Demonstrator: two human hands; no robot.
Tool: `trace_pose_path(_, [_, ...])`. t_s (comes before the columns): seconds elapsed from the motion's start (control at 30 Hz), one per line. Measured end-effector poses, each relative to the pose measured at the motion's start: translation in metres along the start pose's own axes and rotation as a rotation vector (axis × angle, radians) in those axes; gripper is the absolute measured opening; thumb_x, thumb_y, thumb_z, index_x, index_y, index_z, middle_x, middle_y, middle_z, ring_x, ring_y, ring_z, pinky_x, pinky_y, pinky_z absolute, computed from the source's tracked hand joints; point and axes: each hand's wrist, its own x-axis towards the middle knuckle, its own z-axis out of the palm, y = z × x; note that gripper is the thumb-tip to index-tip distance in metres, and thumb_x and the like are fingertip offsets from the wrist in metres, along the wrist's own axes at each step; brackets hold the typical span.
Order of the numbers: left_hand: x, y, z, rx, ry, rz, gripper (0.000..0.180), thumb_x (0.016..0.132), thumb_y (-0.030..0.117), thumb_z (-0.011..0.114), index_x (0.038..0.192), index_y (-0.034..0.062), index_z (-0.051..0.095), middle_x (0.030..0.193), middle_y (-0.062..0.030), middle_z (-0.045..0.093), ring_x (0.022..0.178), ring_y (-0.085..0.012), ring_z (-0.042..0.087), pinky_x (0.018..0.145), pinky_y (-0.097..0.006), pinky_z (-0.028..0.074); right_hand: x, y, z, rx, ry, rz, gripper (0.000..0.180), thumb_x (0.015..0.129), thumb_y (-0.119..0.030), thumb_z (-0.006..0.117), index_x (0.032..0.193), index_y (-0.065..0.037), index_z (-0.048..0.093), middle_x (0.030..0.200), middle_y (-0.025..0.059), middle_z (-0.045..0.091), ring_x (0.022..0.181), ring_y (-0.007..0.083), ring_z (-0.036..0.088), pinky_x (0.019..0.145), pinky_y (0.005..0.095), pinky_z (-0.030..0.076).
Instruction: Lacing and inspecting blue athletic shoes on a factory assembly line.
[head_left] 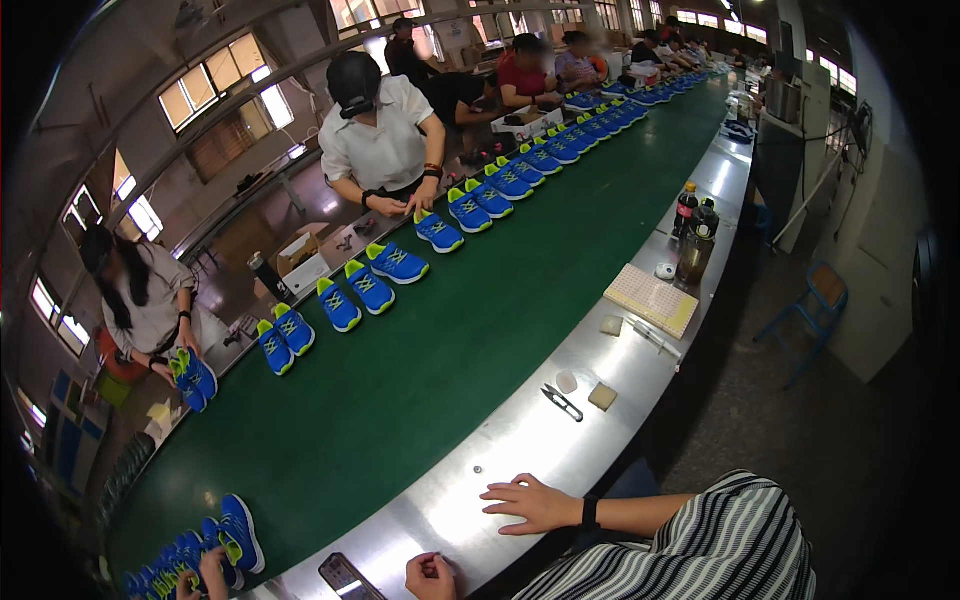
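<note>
My right hand [535, 506], with a dark wristband and a striped sleeve behind it, lies palm down on the metal ledge [520, 440], fingers spread, holding nothing. My left hand [430, 578] is curled closed at the lower edge, with no object seen in it. Just left of it lies a dark phone [350, 578]. A small round metal piece [478, 469] sits on the ledge beyond my right hand. Farther along are black thread snips [562, 402], a whitish round lump [567, 382] and a tan block [602, 396].
Blue-and-lime sneakers [397, 263] line the green conveyor belt [420, 350]. A co-worker's hands [210, 574] touch sneakers at lower left. Workers stand across the belt, one touching a shoe [438, 231]. A gridded pad [650, 300], bottles [697, 250] and a blue stool [815, 312] are right.
</note>
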Motion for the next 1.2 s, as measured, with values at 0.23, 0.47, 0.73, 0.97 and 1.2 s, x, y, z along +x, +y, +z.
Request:
trace_pose_path(0.23, [-0.003, -0.044, 0.003, -0.008, 0.085, -0.031, 0.006, 0.079, 0.004, 0.067, 0.083, -0.0010, 0.065, 0.076, -0.0119, 0.063, 0.065, -0.0199, 0.063, 0.061, -0.029, 0.051, 0.011, 0.002, 0.011, -0.018, -0.032, 0.007, 0.047, 0.084, -0.040, 0.069, 0.122, -0.013, 0.062, 0.134, 0.0091, 0.055, 0.127, 0.0241, 0.049, 0.100, 0.0425, 0.036])
trace_pose_path(0.47, [0.045, -0.039, -0.078, 0.011, 0.033, -0.048, 0.025, 0.081, 0.017, 0.074, 0.102, 0.0057, 0.070, 0.082, -0.0058, 0.068, 0.069, -0.0124, 0.061, 0.061, -0.026, 0.049, 0.015, -0.010, -0.012, -0.063, -0.087, 0.077, 0.045, 0.078, -0.035, 0.073, 0.115, -0.011, 0.065, 0.130, 0.0098, 0.056, 0.127, 0.0277, 0.048, 0.099, 0.0419, 0.030])
trace_pose_path(0.73, [0.175, -0.169, -0.258, 0.789, 0.359, 0.122, 0.038, 0.074, 0.021, 0.075, 0.107, 0.0059, 0.062, 0.111, -0.0141, 0.058, 0.104, -0.0325, 0.055, 0.087, -0.043, 0.044, 0.027, -0.018, -0.005, -0.052, -0.121, 0.097, 0.047, 0.075, -0.034, 0.075, 0.115, -0.011, 0.065, 0.130, 0.0098, 0.056, 0.128, 0.0281, 0.046, 0.099, 0.0422, 0.029])
trace_pose_path(0.97, [0.241, -0.250, -0.285, 1.274, 0.206, -0.326, 0.071, 0.069, 0.051, 0.078, 0.125, 0.0112, 0.063, 0.152, -0.0132, 0.031, 0.140, -0.0336, 0.027, 0.112, -0.051, 0.025, 0.021, -0.012, -0.007, -0.076, -0.118, 0.072, 0.046, 0.079, -0.040, 0.072, 0.117, -0.015, 0.065, 0.131, 0.0069, 0.057, 0.126, 0.0231, 0.050, 0.097, 0.0421, 0.035])
trace_pose_path(1.2, [0.244, -0.293, -0.337, 1.432, 0.254, -0.502, 0.075, 0.081, 0.073, 0.053, 0.128, 0.0153, 0.063, 0.145, -0.0133, 0.047, 0.136, -0.0345, 0.040, 0.104, -0.056, 0.035, 0.016, -0.007, -0.004, -0.024, -0.090, 0.069, 0.043, 0.087, -0.042, 0.066, 0.120, -0.015, 0.063, 0.137, 0.0051, 0.053, 0.131, 0.0202, 0.045, 0.099, 0.0390, 0.033])
